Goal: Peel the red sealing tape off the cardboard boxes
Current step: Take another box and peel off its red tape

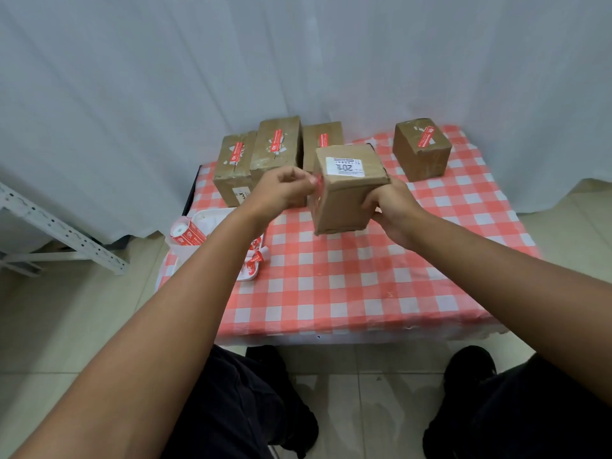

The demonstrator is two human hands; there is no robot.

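A cardboard box (344, 193) with a white shipping label on top is lifted above the checked table. My right hand (389, 210) grips its right side from below. At the box's left face, my left hand (281, 190) pinches a strip of red sealing tape (317, 185). Three taped boxes stand in a row at the back: left box (233, 170), middle box (277, 147), right box (323, 137). A fourth taped box (422, 149) stands alone at the back right.
A white tray (215, 217) at the table's left edge holds peeled red tape pieces (255, 260) and a roll of red tape (185, 231). The red-and-white checked tablecloth (364, 286) covers a small table. A white metal rack (59, 230) stands at left; a white curtain hangs behind.
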